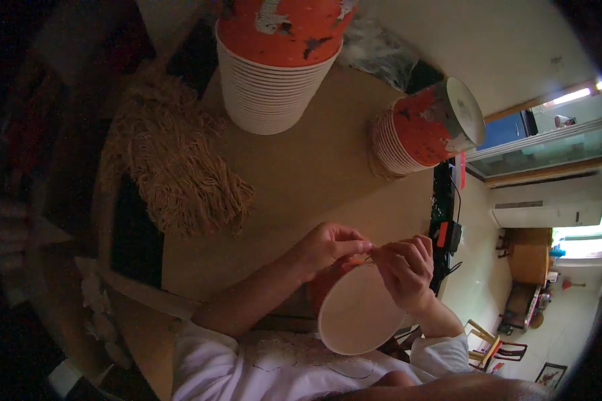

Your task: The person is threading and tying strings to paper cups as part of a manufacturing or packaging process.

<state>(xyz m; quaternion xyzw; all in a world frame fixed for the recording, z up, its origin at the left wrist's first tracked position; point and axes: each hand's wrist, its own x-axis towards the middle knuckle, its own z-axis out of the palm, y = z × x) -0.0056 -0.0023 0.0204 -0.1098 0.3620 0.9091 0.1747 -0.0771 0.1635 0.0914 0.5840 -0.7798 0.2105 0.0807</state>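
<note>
A paper bucket point(360, 309), white inside and orange outside, is tilted close to my body with its open mouth toward me. My left hand point(331, 248) is closed in a pinch above the bucket's far rim. Fingertips of my right hand point(407, 269) meet it there, also pinched, with the palm beside the rim. A thin dark strand seems to show below the fingertips; what they pinch is too small to make out. On the table's left lies a thick bundle of brown twine strands point(177, 160).
A tall stack of orange and white paper buckets point(274, 87) stands upside down at the far middle of the brown tabletop point(301, 180). A shorter bucket stack point(421, 130) is at the far right. Clear plastic wrap point(378, 50) lies behind. A wooden chair point(491, 347) is off to the right.
</note>
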